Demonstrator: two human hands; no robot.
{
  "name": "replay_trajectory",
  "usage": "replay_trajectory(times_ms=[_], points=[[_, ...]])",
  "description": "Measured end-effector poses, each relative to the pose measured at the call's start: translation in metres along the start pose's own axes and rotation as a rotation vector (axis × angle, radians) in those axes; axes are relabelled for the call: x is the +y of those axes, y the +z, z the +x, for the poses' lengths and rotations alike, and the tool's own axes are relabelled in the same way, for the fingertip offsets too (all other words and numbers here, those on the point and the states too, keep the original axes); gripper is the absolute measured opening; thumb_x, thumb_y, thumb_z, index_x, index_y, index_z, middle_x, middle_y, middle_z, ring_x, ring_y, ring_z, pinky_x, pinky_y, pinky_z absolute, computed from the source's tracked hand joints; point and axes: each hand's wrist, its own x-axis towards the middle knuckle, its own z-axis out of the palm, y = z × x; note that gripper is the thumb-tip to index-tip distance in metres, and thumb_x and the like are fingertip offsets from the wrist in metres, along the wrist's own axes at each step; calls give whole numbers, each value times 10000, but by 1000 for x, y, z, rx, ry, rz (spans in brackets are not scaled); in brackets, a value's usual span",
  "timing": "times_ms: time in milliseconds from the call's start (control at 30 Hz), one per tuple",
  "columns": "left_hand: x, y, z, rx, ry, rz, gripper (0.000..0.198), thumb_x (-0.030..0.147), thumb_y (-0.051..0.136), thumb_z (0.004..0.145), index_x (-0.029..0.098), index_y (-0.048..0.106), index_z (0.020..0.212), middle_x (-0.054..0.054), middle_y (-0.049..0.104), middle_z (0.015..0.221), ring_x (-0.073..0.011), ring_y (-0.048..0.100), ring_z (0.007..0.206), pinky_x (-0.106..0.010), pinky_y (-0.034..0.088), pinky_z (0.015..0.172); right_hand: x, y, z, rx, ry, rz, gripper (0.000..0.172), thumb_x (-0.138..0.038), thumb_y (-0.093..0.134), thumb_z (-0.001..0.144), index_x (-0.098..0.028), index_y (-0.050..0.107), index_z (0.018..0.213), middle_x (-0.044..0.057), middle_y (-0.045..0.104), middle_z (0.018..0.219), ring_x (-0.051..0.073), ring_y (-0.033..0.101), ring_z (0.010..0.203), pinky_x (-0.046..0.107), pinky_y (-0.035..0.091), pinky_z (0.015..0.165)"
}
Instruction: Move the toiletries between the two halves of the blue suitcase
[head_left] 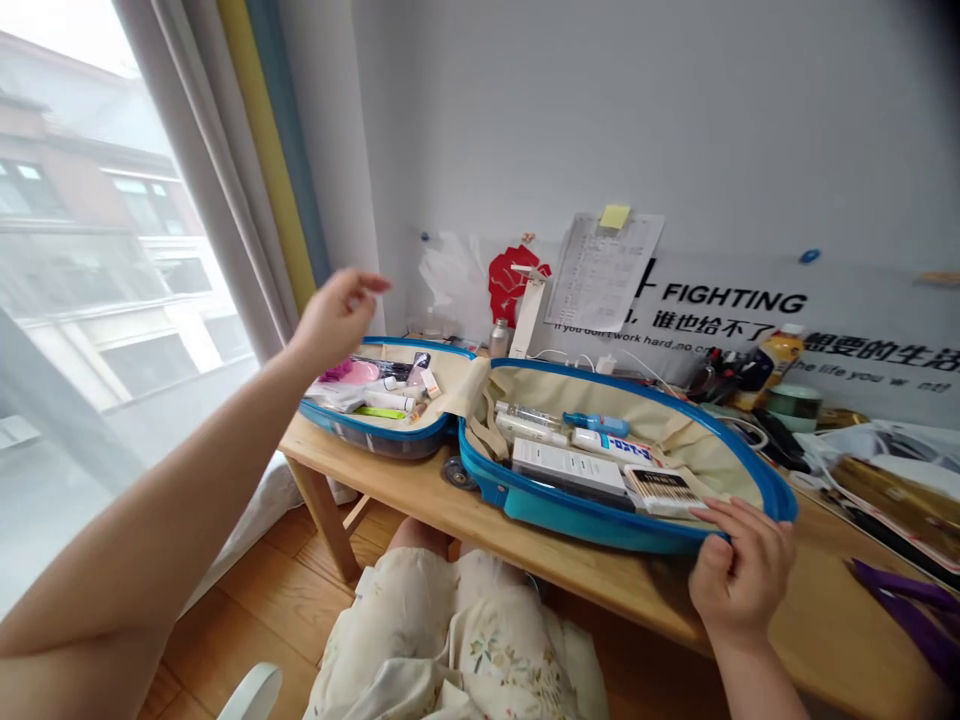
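Observation:
A small blue suitcase (pixel 592 520) lies open on a wooden desk (pixel 825 620), both halves lined in beige. My right hand (pixel 742 570) grips the near rim of the right half, fingers curled over the edge beside a striped box (pixel 664 490). That half holds a white box (pixel 570 465), tubes and a blue bottle (pixel 598 423). My left hand (pixel 337 318) hovers above the left half (pixel 375 435), fingers loosely bent, holding nothing. The left half holds a pink item (pixel 352 372), tubes and small bottles.
A window with grey curtains (pixel 217 170) fills the left. On the wall hang a paper sheet (pixel 600 270) and a "FIGHTING" banner (pixel 735 300). An orange bottle (pixel 776 355), a green jar (pixel 793 402) and papers crowd the desk's right side. My lap is under the desk.

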Motion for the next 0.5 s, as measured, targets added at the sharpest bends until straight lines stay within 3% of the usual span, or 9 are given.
replay_trajectory(times_ms=[67, 200, 333, 500], points=[[-17, 12, 2, -157, -93, 101, 278, 285, 503, 961, 186, 637, 1184, -59, 682, 1167, -183, 647, 1029, -358, 539, 925, 2, 0, 0, 1, -18, -9, 355, -399, 380, 972, -198, 654, 868, 97, 691, 907, 267, 641, 1015, 497, 378, 1031], [-54, 49, -5, -440, -237, 299, 362, 191, 460, 833, 215, 705, 1099, -26, 733, 1128, -184, 663, 1057, -257, 512, 935, 3, 0, 1, -15, -45, -33, 341, -382, 376, 971, -204, 650, 872, 98, 692, 902, 272, 646, 1005, 496, 393, 1019], [-72, 76, -8, -590, -237, 402, 438, 204, 506, 827, 222, 659, 1236, -45, 686, 1258, -213, 619, 1176, -298, 461, 1034, 2, -2, 2, -16, -70, -34, 322, -365, 379, 973, -214, 648, 880, 92, 687, 893, 269, 638, 992, 489, 379, 1021], [-67, 93, 4, -729, -219, 483, 396, 355, 599, 938, 186, 580, 1295, -101, 596, 1335, -243, 588, 1187, -464, 488, 1016, 0, -4, 3, -30, -87, -32, 304, -332, 380, 975, -198, 640, 892, 102, 676, 897, 278, 625, 998, 497, 365, 1021]])
